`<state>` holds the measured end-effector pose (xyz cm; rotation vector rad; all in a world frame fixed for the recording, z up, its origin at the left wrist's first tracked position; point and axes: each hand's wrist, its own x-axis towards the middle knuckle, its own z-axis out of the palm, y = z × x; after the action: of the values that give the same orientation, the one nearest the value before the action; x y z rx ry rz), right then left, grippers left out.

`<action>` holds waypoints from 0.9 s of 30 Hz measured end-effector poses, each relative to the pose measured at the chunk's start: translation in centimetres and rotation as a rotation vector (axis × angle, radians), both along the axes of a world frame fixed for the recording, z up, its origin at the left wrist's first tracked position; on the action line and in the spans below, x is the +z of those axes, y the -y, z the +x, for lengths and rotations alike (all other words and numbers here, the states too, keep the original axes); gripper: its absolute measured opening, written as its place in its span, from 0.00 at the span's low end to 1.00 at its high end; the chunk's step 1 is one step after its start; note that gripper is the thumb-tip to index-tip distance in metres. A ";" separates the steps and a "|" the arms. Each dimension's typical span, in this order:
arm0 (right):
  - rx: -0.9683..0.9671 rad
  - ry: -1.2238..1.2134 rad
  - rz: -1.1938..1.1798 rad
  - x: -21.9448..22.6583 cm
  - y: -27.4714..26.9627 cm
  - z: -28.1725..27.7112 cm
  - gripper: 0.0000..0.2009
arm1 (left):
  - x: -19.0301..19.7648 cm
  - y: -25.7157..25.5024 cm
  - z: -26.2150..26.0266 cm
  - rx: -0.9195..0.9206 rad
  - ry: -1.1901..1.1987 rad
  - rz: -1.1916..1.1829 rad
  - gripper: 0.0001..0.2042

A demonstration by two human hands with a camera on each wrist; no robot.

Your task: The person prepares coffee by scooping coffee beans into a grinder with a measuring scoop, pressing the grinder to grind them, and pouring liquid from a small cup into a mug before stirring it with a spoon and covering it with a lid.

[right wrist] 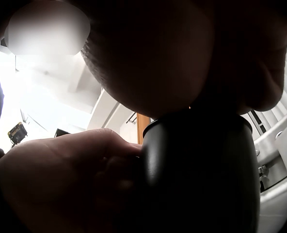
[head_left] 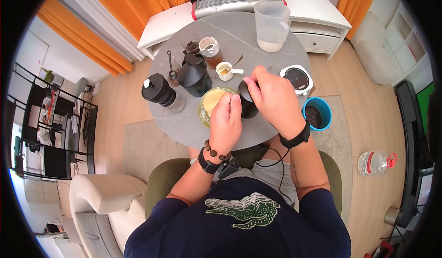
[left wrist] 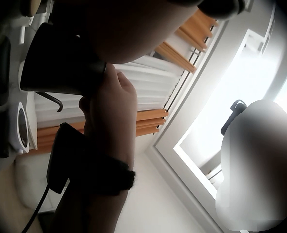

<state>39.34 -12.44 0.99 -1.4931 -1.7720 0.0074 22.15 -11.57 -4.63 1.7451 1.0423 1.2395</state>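
Note:
A black cup [head_left: 249,107] with a tapered body stands near the front of the round grey table, between the two hands. My left hand [head_left: 225,125] grips it from the left side, fingers curled and thumb uppermost. Over its top, my right hand [head_left: 275,100] has thumb and fingers bent at the rim, and whatever lies beneath them is hidden. The right wrist view shows the dark cup [right wrist: 201,179] wall close up, with left fingertips against it. Behind the left hand lies a round green-edged plate [head_left: 202,110] with a pale wooden middle.
Left of the plate stand a hand grinder [head_left: 158,90] and a dark lidded pitcher [head_left: 195,77]. Beyond are a small white cup [head_left: 223,75] with a spoon and a tall clear jug [head_left: 271,20]. A white scale [head_left: 308,82] sits right, above a blue bucket [head_left: 327,115] on the floor.

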 end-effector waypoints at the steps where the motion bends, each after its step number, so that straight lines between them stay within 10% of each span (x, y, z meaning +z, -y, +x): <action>1: 0.002 0.000 -0.001 -0.1 -0.2 0.2 0.12 | -0.4 -0.2 -0.2 0.003 0.008 0.007 0.15; 17: 0.090 -0.474 0.033 1.9 0.3 1.3 0.09 | -0.6 -0.8 -1.2 0.005 0.209 -0.014 0.16; 19: 0.172 -0.952 0.020 1.6 0.5 2.2 0.08 | 0.1 -0.5 -1.4 0.013 0.254 -0.068 0.16; 27: 0.185 -1.252 0.334 1.2 -0.6 9.1 0.07 | 1.3 -0.8 -4.6 0.060 0.467 -0.081 0.16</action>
<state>48.45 -11.81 2.24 -0.7339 -0.7966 0.5789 17.53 -10.73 -3.34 1.2810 0.8556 1.5253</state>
